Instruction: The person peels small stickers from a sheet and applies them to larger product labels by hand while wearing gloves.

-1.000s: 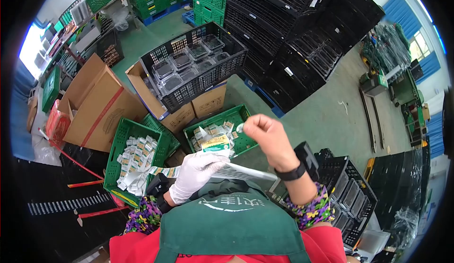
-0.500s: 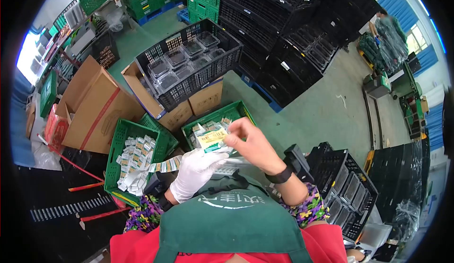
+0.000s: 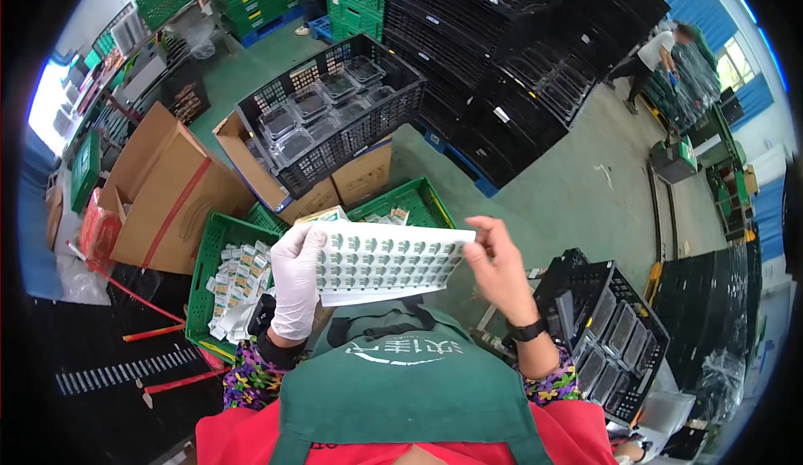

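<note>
A white sheet of stickers (image 3: 389, 258), printed with rows of small green marks, spans the space between my hands above the apron. My left hand (image 3: 294, 277), in a white glove, is closed on the sheet's left end. At the sheet's right edge, the thumb and bent fingers of my bare right hand (image 3: 500, 268) pinch the paper. Part of a yellow-and-white printed packet (image 3: 324, 214) shows behind the sheet's top left; whether my left hand holds it too is hidden. Many small printed packets (image 3: 244, 277) fill a green crate (image 3: 198, 302) left of my left hand.
Another green crate (image 3: 435, 201) with packets lies beyond the sheet. A black crate of clear plastic boxes (image 3: 335, 143) rests on cardboard boxes ahead. Another black crate (image 3: 648, 327) stands at my right. Tall black crate stacks (image 3: 468, 55) rise behind; a person (image 3: 648, 59) is at far right.
The printed packet and packet strip at my left hand have given way to an opened sticker sheet. My hands have moved apart. The person at far right has come further into view.
</note>
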`<state>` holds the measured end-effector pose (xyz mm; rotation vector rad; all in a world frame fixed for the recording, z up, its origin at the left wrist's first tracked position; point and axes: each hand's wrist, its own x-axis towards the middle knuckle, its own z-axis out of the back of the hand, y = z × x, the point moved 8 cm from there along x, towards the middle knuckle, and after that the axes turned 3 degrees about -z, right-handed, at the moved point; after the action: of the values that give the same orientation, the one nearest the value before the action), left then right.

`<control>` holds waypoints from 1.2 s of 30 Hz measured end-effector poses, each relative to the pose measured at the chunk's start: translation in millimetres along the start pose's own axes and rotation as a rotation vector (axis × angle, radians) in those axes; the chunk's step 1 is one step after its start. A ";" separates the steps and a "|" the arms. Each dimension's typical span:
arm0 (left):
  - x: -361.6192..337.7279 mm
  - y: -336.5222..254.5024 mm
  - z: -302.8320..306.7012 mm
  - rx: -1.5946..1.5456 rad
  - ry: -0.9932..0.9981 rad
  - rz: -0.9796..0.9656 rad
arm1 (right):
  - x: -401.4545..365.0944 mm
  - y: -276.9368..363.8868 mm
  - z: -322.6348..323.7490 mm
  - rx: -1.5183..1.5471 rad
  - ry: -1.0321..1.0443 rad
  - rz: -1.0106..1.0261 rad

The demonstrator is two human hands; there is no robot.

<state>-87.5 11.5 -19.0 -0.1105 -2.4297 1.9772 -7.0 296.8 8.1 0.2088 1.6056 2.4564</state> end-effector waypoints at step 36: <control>18.8 -6.6 -37.0 0.313 0.166 -0.071 | -20.9 37.0 57.6 -0.388 -0.292 0.311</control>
<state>-104.7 47.5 -5.6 -0.1748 -1.9725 2.1877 23.0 328.5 64.9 0.7612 1.0189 2.7417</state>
